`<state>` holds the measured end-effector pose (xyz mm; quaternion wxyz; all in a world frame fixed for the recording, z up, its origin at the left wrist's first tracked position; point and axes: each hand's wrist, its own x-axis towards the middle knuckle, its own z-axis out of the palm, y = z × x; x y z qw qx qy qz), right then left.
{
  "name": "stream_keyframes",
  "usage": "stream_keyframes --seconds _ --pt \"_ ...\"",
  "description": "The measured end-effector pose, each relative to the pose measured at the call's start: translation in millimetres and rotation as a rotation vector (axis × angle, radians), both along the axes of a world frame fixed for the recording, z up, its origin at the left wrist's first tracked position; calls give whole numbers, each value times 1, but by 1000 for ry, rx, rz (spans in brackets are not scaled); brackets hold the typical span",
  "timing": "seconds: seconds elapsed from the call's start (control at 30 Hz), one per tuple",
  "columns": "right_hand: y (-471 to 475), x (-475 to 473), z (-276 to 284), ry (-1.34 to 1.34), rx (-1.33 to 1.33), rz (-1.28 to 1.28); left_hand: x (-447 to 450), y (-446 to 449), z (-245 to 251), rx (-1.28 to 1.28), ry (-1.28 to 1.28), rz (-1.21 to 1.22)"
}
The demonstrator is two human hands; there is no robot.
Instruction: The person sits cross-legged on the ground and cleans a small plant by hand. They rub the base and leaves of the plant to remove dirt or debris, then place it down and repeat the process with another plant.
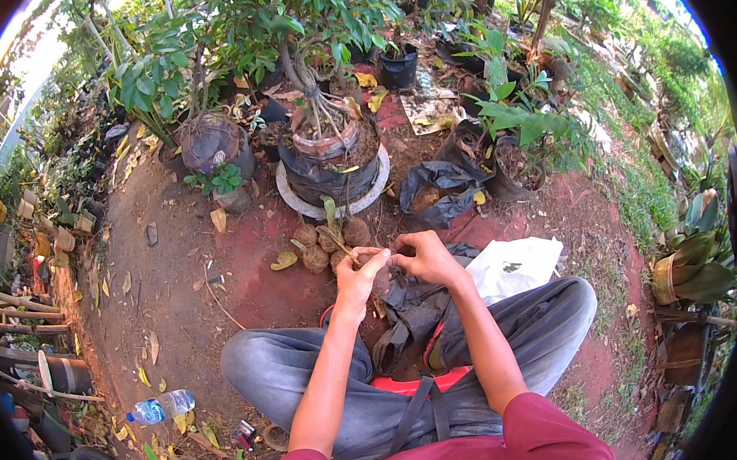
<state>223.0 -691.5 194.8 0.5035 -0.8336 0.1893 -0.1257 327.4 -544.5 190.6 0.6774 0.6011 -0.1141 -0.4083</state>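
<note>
My left hand [360, 281] is raised in front of my crossed legs, its thumb and fingers pinched around a slender brownish stem or leaf [333, 239] that slants up to the left. Close against it, my right hand [431, 259] has its thumb and fingertips bent together; whatever lies between them is too small to make out. Just beyond both hands sits a cluster of several round, brown fibre-wrapped balls [315, 258], some with a leaf standing up from them. The hands hide part of this cluster. Black plastic sheeting [404, 306] lies crumpled below my right hand.
A white plastic bag [517, 266] lies by my right knee. Ahead stand a potted tree [326, 141] on a pale round base, an opened black plastic bag [438, 189] and a black pot [518, 169]. A water bottle [160, 408] lies at left. I sit on a red seat [392, 385].
</note>
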Motion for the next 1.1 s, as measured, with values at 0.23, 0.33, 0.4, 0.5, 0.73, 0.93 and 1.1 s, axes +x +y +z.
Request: stream_keyframes --seconds 0.23,0.33,0.4,0.5,0.73,0.93,1.1 --pt "-3 -3 -3 -86 31 58 1 2 2 -2 101 32" --pt "-2 -1 -13 -104 212 44 1 3 6 -72 206 60" --pt "-5 -1 -18 -147 306 78 2 3 8 -76 212 51" --pt "-9 -2 -22 -164 348 113 3 4 9 -89 234 48" --pt "-17 -7 -28 -198 439 100 3 5 12 -125 242 51" --pt "-42 -26 -27 -207 427 -127 15 11 19 -205 260 180" --pt "-33 -17 -15 -365 550 -121 8 5 17 -260 338 88"
